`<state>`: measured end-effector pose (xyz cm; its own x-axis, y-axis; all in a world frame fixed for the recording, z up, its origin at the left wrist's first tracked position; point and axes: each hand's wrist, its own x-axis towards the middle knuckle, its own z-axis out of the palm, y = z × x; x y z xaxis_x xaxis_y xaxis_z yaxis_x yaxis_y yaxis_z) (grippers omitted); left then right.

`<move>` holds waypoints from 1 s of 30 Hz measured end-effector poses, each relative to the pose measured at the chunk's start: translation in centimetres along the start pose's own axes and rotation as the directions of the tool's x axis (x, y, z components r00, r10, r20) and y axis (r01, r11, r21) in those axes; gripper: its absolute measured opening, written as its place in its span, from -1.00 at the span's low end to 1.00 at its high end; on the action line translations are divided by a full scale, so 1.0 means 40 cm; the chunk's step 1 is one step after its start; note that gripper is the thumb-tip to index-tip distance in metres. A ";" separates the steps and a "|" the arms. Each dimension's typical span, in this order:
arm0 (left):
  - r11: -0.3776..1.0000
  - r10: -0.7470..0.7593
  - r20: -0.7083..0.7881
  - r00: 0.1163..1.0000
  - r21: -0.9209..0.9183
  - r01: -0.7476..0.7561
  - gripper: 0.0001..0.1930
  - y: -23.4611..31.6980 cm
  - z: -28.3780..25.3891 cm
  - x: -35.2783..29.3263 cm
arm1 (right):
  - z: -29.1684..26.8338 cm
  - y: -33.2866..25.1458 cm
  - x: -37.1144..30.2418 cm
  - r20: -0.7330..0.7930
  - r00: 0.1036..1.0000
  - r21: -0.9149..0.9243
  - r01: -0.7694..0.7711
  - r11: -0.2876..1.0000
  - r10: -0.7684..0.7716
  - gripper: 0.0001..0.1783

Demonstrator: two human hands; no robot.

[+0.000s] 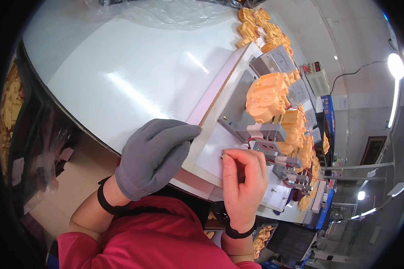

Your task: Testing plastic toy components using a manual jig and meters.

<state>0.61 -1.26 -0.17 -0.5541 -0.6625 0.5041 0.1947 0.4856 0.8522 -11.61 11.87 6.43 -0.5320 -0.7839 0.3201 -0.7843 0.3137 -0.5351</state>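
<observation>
- Fingers of the right hand point(242, 193), bare: thumb and forefinger tips together; whether they pinch a small piece cannot be told.
- Fingers of the left hand point(152, 157), in one grey glove: drawn together, left of the right fingers and apart from them; whether they hold anything cannot be told.
- Dark wristbands, two: one below each hand's fingers point(251, 157).
- Grey blocks point(274, 131), at least two: just beyond and right of the right fingertips.
- Orange plastic pieces point(267, 96), at least three mounted: beyond the right fingers, over the grey blocks, the nearest one largest.
- Dial meters point(280, 58), about four: in a row, farther past the orange plastic pieces.
- Red wires, more than one: right of the right fingers.
- Orange heap point(276, 36), one: far beyond both hands' fingers.
- Clear plastic sheet point(175, 13), one: at the far edge, ahead of the gloved fingers.
- Surface: glossy white table point(90, 89), ahead of the left fingers.
- Room: pale walls, one framed picture point(373, 150) and several bright lamps point(395, 66), far right of the fingers.
</observation>
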 end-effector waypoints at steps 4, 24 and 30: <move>1.000 0.001 -0.006 1.000 0.000 -0.001 -0.71 0.001 0.001 -0.001 | 0.005 0.004 -0.002 -0.017 1.000 0.014 0.009 1.000 -0.008 -0.86; 0.999 -0.032 0.025 0.999 -0.017 0.032 -0.69 0.004 0.002 -0.005 | -0.139 0.111 -0.114 -0.157 0.983 -0.169 -0.119 0.978 0.093 -0.79; 0.996 -0.087 0.058 0.995 -0.012 0.088 -0.72 0.011 0.001 -0.005 | -0.125 0.136 -0.120 -0.178 0.983 -0.177 -0.080 0.981 0.048 -0.83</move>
<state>0.80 -0.88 0.10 -0.6149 -0.6682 0.4188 0.1548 0.4185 0.8949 -14.92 20.04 5.88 -0.6171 -0.6601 0.4282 -0.7835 0.4654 -0.4117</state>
